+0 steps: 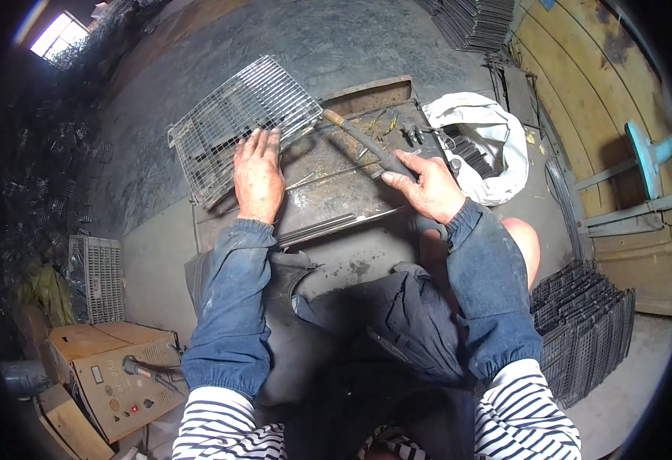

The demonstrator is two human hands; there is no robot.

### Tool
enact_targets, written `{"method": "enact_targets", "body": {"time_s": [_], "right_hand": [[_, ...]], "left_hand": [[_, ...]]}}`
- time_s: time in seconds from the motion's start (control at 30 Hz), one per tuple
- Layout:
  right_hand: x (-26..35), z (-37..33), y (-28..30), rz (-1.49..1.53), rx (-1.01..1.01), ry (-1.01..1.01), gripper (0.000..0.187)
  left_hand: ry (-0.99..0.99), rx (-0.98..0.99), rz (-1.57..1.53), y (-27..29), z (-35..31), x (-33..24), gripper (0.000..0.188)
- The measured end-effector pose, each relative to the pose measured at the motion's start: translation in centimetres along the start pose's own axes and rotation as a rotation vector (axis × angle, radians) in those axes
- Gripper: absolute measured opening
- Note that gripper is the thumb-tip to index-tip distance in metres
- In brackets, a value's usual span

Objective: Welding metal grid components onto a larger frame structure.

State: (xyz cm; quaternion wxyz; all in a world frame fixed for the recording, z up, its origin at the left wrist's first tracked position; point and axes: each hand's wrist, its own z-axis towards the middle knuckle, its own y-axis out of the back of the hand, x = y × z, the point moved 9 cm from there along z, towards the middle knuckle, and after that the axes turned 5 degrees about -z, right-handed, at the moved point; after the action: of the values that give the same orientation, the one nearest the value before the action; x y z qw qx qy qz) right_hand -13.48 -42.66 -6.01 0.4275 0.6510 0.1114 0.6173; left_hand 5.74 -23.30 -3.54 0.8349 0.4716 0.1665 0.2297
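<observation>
My left hand (259,172) lies with fingers stretched out on the near right part of a wire mesh cage (221,123). The cage rests tilted on a rusty metal work table (328,188). My right hand (428,188) is closed round the dark grip of a bar-like hand tool (363,142). This tool points up and left, and its rusty brown end is close to the cage's right corner; whether they touch I cannot tell. Several thin metal rods (328,228) lie along the table's near edge.
Small dark tools (412,136) lie at the table's right, beside a white sack (516,157) of dark rods. Stacked black wire panels (585,330) stand at the lower right. A tan machine box (121,383) with a cable sits lower left, near a wire crate (104,280).
</observation>
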Motion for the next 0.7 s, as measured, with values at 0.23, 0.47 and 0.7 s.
{"method": "enact_targets", "body": {"time_s": [0.23, 0.47, 0.7], "right_hand": [[0.2, 0.3, -0.2, -0.045, 0.03, -0.021, 0.059], [0.8, 0.4, -0.4, -0.001, -0.006, 0.062, 0.056], [1.6, 0.5, -0.1, 0.028, -0.003, 0.057, 0.052]], "left_hand": [[-0.003, -0.003, 0.001, -0.1, 0.0, 0.0, 0.046], [-0.017, -0.031, -0.012, -0.3, 0.1, 0.1, 0.044], [0.013, 0.011, -0.033, -0.4, 0.1, 0.4, 0.046]]}}
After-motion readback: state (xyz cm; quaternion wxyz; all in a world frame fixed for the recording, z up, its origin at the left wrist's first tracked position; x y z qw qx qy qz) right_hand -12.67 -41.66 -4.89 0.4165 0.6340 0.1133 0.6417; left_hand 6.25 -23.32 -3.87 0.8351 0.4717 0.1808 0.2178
